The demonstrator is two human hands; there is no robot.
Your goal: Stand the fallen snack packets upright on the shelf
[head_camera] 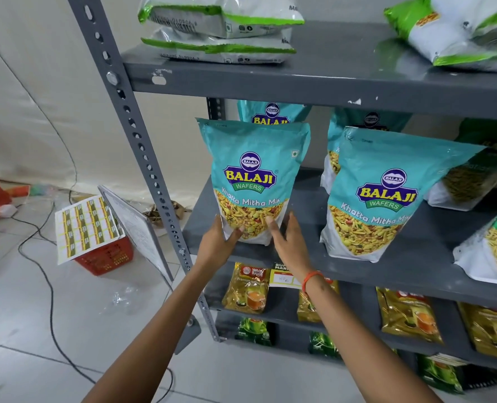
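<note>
A teal Balaji Khatta Mitha Mix packet (253, 175) stands upright at the front left of the grey middle shelf (305, 257). My left hand (219, 245) grips its lower left corner, thumb on the front. My right hand (288, 242) presses its lower right side with fingers spread. A second teal packet (387, 193) stands upright to the right, leaning slightly. Two more teal packets (270, 114) stand behind them, mostly hidden. On the top shelf, white and green packets (221, 33) lie flat in a stack.
Green packets (485, 170) sit at the right of the middle shelf. Gold tea packets (248, 289) fill the lower shelf. The grey upright post (142, 146) stands left. On the floor are a red basket (107, 257), a sticker sheet and cables.
</note>
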